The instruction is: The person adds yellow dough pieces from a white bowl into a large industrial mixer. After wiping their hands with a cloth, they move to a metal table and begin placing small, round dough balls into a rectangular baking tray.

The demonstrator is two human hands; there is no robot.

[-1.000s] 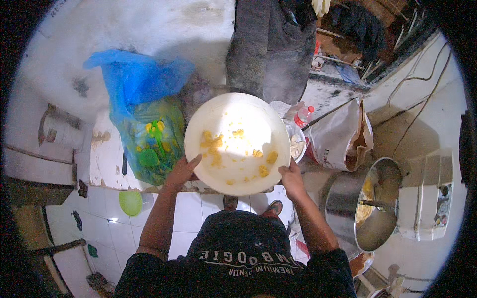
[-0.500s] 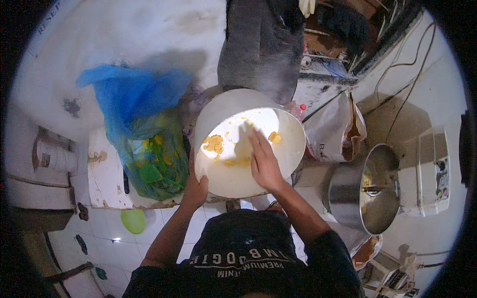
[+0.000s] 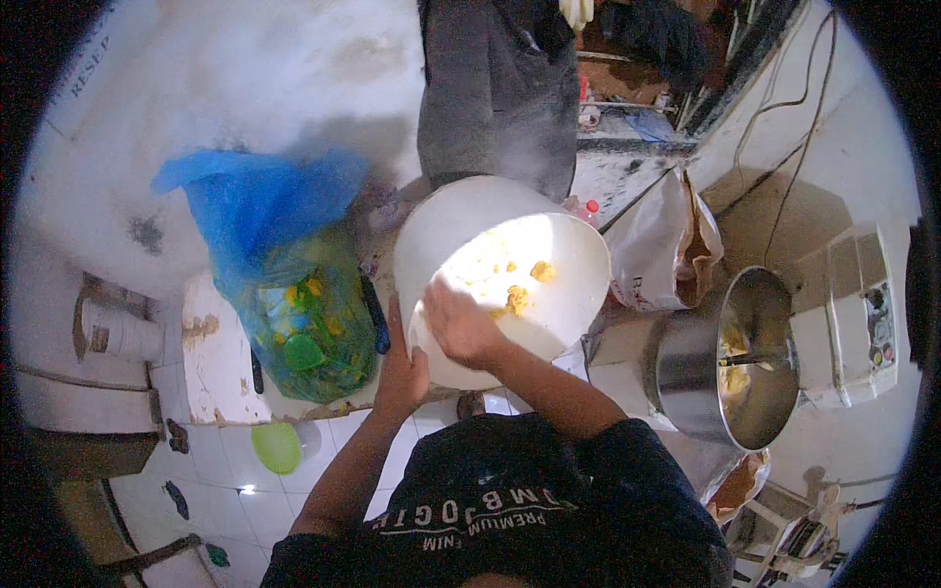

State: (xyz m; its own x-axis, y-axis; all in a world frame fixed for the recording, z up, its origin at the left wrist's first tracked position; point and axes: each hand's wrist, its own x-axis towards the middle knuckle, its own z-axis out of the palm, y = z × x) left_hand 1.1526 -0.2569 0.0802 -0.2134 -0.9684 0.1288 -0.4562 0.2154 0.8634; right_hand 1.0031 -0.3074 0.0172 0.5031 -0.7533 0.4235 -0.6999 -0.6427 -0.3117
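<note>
A large white round tub point(image 3: 569, 323) is tilted toward me on the worktop, its mouth facing me. My left hand point(image 3: 400, 377) grips the tub's left edge from outside, with the thumb on the rim. My right hand point(image 3: 459, 323) is inside the tub, fingers stretched out flat near the left part of the inner wall; its palm side is hidden. To the right of it, a yellow-orange dough-like lump point(image 3: 517, 299) sticks to the tub, with a smaller lump point(image 3: 543, 271) above. Yellow smears and crumbs spot the brightly lit inside.
Left of the tub stands a blue-tinted plastic bag point(image 3: 309, 323) with green and yellow contents. A steel mixing bowl point(image 3: 676, 363) with yellowish mix inside stands at right. Behind it are an open white sack point(image 3: 652, 250) and a red-capped bottle point(image 3: 588, 210). A lime-green basin point(image 3: 276, 448) lies on the tiled floor.
My right hand has swept from the tub's right side to its left. The larger lump now shows right of centre instead of at left. My left hand keeps its grip.
</note>
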